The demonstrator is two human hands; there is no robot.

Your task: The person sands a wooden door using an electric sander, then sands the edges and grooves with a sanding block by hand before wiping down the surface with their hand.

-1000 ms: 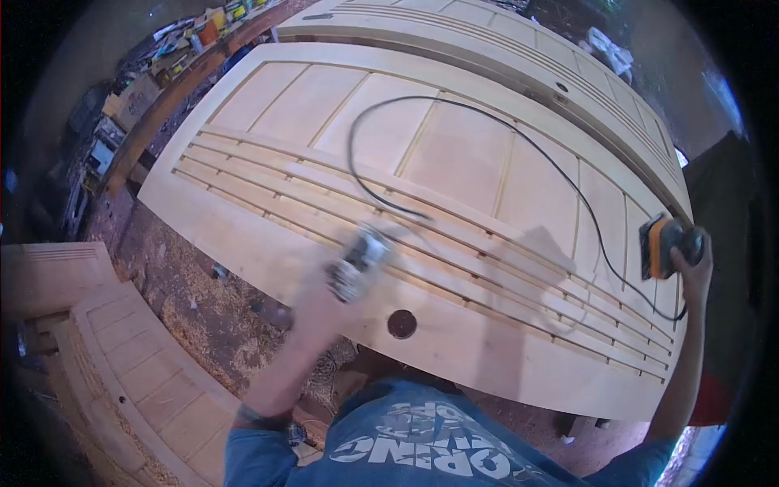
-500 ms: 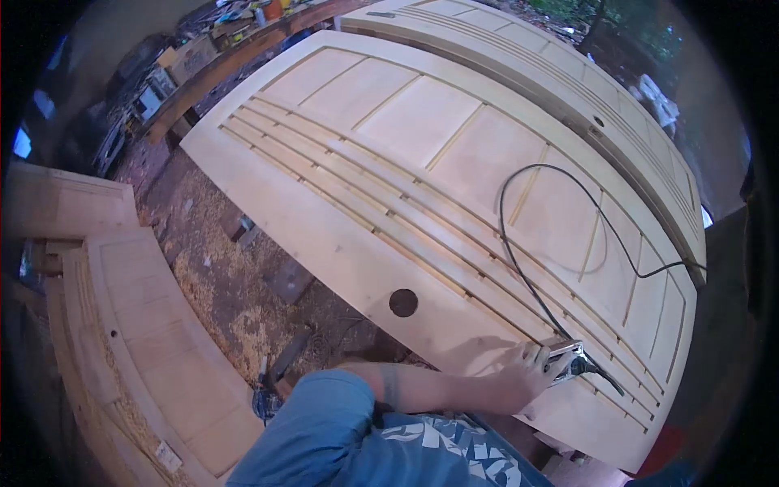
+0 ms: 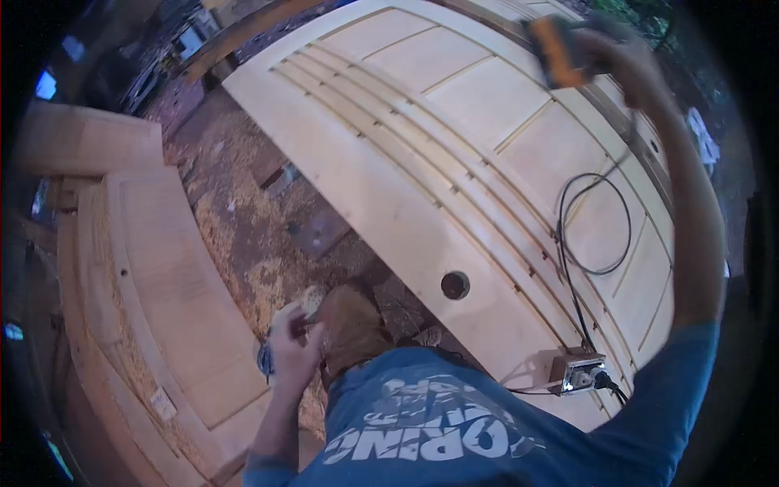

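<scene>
My right hand (image 3: 604,50) is raised at the upper right, wrapped round an orange-and-black power tool (image 3: 558,53) that is blurred by motion. The tool is over the far edge of a large pale wooden door panel (image 3: 389,195) with grooves and a round hole. At lower left, my left hand (image 3: 296,345) is closed, fingers curled beside my leg. A pale, speckled round piece (image 3: 312,300) shows at its fingertips; whether it is held is unclear. A socket box (image 3: 578,375) with black plugs in it rests on the panel near my right upper arm.
A black cable (image 3: 629,235) loops over the panel. Another panelled wooden door (image 3: 174,284) lies at the left. Between them the ground (image 3: 251,268) is strewn with wood shavings. A further panel lies behind the first.
My left hand has left the socket box and moved to the lower left. My right hand has come into view with the orange-and-black tool. The view has shifted.
</scene>
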